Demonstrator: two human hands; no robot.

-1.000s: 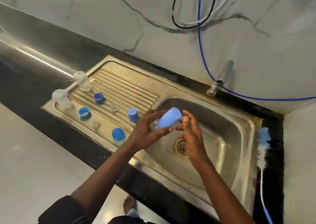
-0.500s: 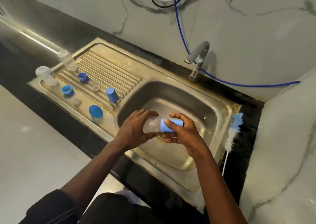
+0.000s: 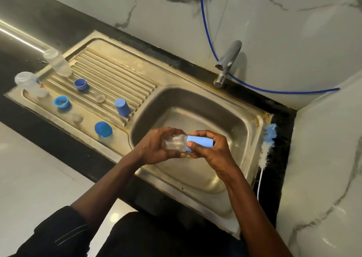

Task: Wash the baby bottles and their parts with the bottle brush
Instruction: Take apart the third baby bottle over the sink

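Observation:
I hold a small clear baby bottle (image 3: 175,143) sideways over the steel sink basin (image 3: 197,107). My left hand (image 3: 154,149) grips its clear body. My right hand (image 3: 210,149) is closed around its blue cap (image 3: 199,140). The bottle brush (image 3: 267,145), blue and white bristles on a thin white handle, lies on the sink's right rim. On the drainboard (image 3: 117,70) stand two clear bottles (image 3: 57,64) (image 3: 27,81), a blue cap (image 3: 122,107), blue rings (image 3: 80,84) (image 3: 62,101), a blue lid (image 3: 103,129) and clear teats (image 3: 99,97) (image 3: 77,117).
A steel tap (image 3: 228,60) stands behind the basin with no water running. A blue hose (image 3: 211,47) runs down the marble wall behind it. Black countertop (image 3: 58,139) borders the sink; a marble side wall (image 3: 323,158) rises at the right.
The bottle came down from chest height to just above the basin and turned level. My right hand closed onto its blue cap. The view swung right and down.

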